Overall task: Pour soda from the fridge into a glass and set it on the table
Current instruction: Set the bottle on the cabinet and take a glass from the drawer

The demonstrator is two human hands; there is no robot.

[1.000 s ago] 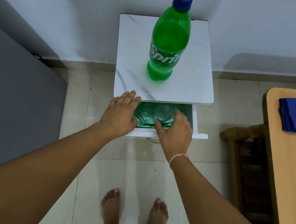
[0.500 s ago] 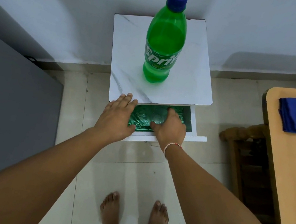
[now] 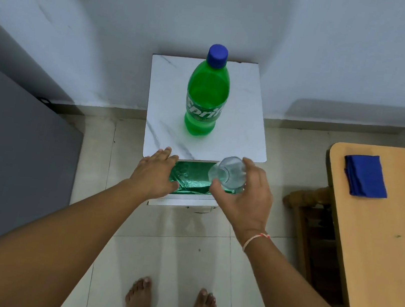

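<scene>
A green Sprite bottle (image 3: 207,93) with a blue cap stands upright on the white marble-top cabinet (image 3: 241,135). Below the top, a drawer (image 3: 184,200) lined with green foil is pulled out. My right hand (image 3: 244,199) grips a clear empty glass (image 3: 228,174), tilted on its side, above the drawer's right end. My left hand (image 3: 157,173) lies flat, fingers apart, on the drawer's left edge, fingertips at the cabinet top's front edge. It holds nothing.
A grey fridge (image 3: 12,151) stands at the left. At the right is a wooden table (image 3: 392,247) with a folded blue cloth (image 3: 365,175), and a wooden chair (image 3: 305,216) tucked beside it. My bare feet stand on the tiled floor (image 3: 174,267).
My right hand has closed on the glass inside the drawer and lifted it out, up and to the right. My left hand has stayed on the drawer's left edge.
</scene>
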